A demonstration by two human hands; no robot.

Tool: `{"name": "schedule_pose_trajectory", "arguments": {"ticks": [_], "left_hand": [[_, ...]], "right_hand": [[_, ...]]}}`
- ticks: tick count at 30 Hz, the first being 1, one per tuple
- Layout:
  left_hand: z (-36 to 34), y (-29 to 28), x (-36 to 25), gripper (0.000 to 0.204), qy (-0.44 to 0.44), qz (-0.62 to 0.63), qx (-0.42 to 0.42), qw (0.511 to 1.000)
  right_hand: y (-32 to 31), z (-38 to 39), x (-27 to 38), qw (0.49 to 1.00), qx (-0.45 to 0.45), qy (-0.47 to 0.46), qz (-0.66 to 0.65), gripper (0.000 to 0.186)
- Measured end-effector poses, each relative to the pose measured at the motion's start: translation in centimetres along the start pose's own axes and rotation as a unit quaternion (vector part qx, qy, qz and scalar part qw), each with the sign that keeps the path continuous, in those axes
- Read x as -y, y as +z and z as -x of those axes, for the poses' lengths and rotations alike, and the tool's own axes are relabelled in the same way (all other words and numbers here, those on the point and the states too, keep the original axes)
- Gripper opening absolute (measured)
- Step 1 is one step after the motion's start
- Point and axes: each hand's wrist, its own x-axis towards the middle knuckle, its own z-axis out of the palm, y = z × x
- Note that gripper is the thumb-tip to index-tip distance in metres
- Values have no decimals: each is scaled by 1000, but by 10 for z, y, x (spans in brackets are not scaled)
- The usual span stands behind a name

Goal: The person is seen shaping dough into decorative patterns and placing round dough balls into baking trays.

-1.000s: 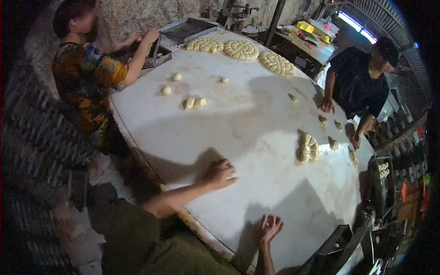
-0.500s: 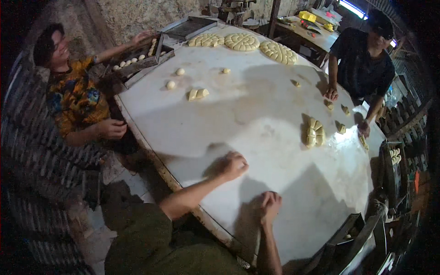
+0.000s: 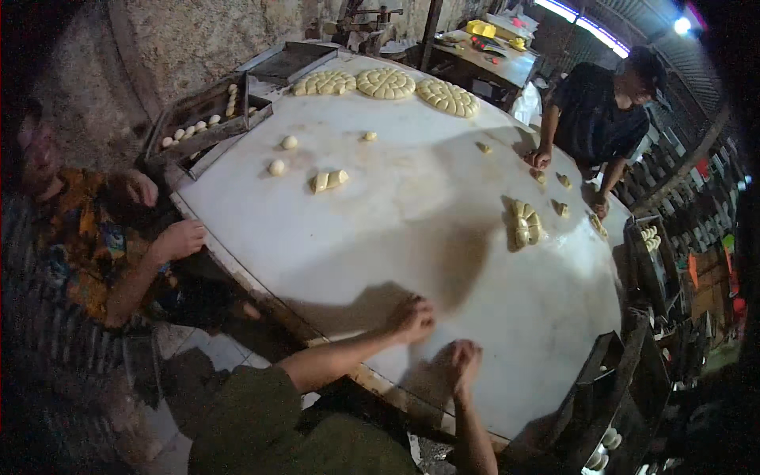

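My left hand point(image 3: 412, 321) is curled, palm down, on the white work table point(image 3: 348, 253) near its front edge. My right hand point(image 3: 466, 362) is cupped on the tabletop just right of it, fingers bent. Whatever lies under either hand, if anything, is hidden. Farther up are dough balls point(image 3: 276, 168), a short dough piece point(image 3: 329, 180), a segmented dough piece point(image 3: 525, 224) and several small lumps point(image 3: 484, 148). Three large scored dough rounds point(image 3: 385, 84) lie along the far edge.
A co-worker in a patterned shirt point(image 3: 95, 237) is at the left edge; another in dark clothing point(image 3: 594, 119) handles dough at the right. Metal trays point(image 3: 184, 117) with dough balls sit at back left, others point(image 3: 602, 380) at lower right. A side table point(image 3: 507, 59) stands behind.
The left co-worker's hands have come down from the trays to the table's left edge. My hands have shifted slightly over the tabletop, still curled. The view has moved a little.
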Motion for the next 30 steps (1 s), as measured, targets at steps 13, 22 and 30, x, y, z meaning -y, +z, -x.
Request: {"name": "schedule_pose_trajectory", "arguments": {"ticks": [13, 22, 30], "left_hand": [[53, -46, 7, 21, -66, -78, 78, 992], [65, -38, -50, 21, -242, -119, 241, 932], [-86, -12, -302, 32, -247, 512, 112, 815]], "right_hand": [[-45, 88, 107, 793, 157, -151, 569, 32], [-333, 51, 381, 905, 403, -57, 127, 32], [-492, -101, 260, 928, -208, -199, 235, 24]]}}
